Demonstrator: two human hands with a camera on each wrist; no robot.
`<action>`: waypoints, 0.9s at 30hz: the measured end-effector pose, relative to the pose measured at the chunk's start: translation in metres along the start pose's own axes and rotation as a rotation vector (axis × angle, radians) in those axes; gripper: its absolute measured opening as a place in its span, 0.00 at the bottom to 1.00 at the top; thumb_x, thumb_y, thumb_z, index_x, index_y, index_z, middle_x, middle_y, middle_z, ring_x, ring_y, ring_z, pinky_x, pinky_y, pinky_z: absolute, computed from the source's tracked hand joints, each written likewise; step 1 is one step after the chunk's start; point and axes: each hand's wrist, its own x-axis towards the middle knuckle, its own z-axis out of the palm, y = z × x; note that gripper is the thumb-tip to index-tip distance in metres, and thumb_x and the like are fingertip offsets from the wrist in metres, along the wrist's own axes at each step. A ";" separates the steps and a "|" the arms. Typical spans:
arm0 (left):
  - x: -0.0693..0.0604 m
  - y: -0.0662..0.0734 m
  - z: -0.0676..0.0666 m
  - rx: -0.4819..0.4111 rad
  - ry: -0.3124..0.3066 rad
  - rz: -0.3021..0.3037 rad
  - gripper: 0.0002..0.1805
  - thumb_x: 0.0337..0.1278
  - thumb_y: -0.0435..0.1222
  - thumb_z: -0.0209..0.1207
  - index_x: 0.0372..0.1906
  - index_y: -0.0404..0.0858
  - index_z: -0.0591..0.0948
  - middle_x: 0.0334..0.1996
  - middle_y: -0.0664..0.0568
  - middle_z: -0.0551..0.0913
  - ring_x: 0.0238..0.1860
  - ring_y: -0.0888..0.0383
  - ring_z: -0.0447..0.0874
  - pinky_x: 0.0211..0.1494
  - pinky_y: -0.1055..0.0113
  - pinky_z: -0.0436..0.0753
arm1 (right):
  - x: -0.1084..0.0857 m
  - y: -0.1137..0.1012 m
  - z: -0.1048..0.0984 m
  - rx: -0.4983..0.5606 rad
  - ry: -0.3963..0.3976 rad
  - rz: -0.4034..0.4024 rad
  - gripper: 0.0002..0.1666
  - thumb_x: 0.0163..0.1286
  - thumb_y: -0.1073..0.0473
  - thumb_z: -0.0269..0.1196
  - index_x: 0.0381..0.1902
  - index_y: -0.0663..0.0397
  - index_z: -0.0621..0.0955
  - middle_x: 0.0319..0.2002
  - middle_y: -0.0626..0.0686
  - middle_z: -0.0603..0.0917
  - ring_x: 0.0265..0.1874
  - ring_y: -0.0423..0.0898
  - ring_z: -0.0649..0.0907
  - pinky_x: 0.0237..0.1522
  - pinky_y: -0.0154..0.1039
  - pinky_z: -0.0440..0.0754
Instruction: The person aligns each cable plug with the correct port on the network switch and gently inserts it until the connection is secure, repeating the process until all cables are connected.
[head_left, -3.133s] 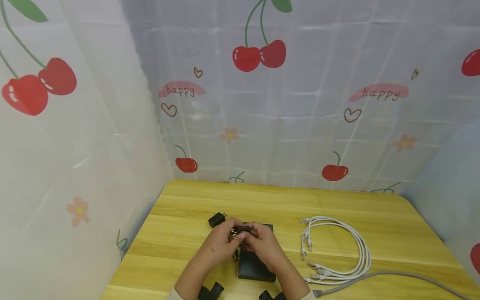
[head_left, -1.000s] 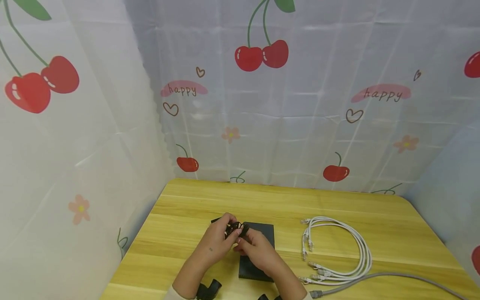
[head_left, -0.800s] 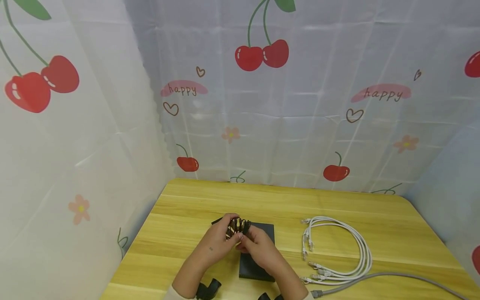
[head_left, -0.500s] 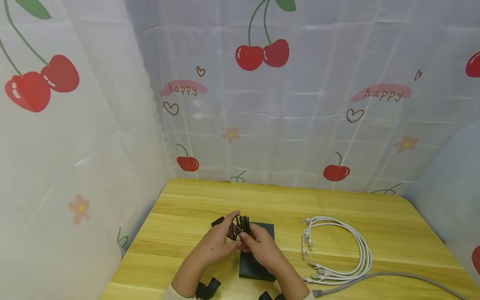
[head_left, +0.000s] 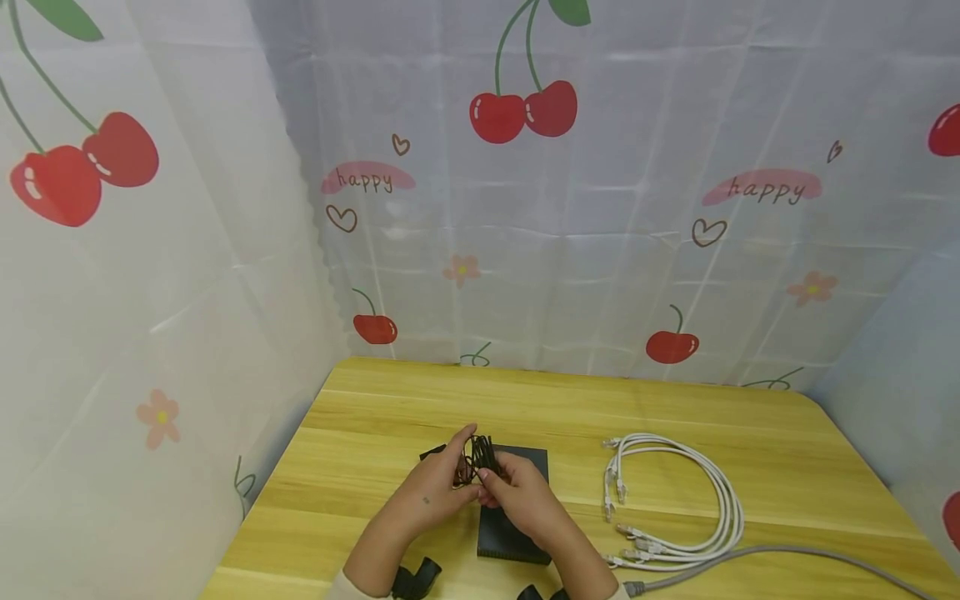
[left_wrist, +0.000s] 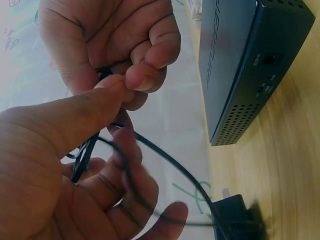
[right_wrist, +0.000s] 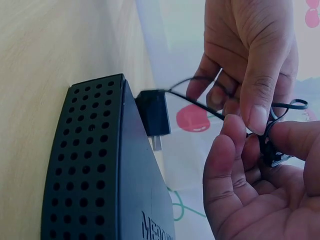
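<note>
Main component: black cable [head_left: 486, 452], gathered in narrow loops. It is held above the table [head_left: 390, 400], in front of the person and between both hands, next to the far-left part of the black box [head_left: 513, 535].

Left hand [head_left: 435, 485]: gripping the cable. The thumb lies below the loops and the index finger reaches up along their far side, so that the loops sit in the gap between them.

Right hand [head_left: 523, 493]: gripping the cable. The thumb and fingers pinch the bundled loops from the right. The fingertips of both hands meet at the lower end of the bundle.

Power adapter [right_wrist: 153, 112]: black, on the table just beyond the left hand, which partly hides it in the head view. A run of the cable leads from the hands to the adapter.

Black box: on the table, partly covered by the right hand and forearm. The wrist views show perforated side faces, a small round socket [left_wrist: 270, 60] and lettering on the upper face, cut off by the picture edge.

White cables [head_left: 733, 508]: laid in an open ring to the right of the box, clear plugs facing left.

Grey cable [head_left: 795, 548]: plug near the white plugs; the lead passes beside the ring and runs right
</note>
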 end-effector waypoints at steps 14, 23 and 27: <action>0.000 -0.001 0.001 -0.029 0.007 -0.010 0.44 0.61 0.40 0.67 0.78 0.48 0.57 0.28 0.54 0.76 0.25 0.59 0.72 0.27 0.66 0.72 | -0.002 -0.003 0.000 0.063 0.021 0.027 0.19 0.78 0.56 0.55 0.56 0.67 0.75 0.35 0.52 0.84 0.41 0.51 0.85 0.44 0.43 0.83; 0.000 -0.001 0.001 -0.050 0.052 0.009 0.37 0.62 0.37 0.66 0.73 0.41 0.63 0.33 0.59 0.81 0.30 0.62 0.78 0.31 0.66 0.77 | -0.003 -0.005 -0.001 0.047 0.017 0.024 0.20 0.79 0.54 0.54 0.60 0.63 0.73 0.40 0.53 0.83 0.44 0.49 0.83 0.48 0.48 0.82; 0.000 -0.001 0.001 -0.070 0.049 -0.008 0.37 0.61 0.36 0.65 0.73 0.38 0.63 0.33 0.58 0.83 0.30 0.61 0.79 0.31 0.65 0.78 | -0.003 -0.005 -0.001 0.029 0.021 0.012 0.17 0.79 0.54 0.54 0.56 0.63 0.74 0.39 0.53 0.84 0.44 0.51 0.84 0.47 0.48 0.82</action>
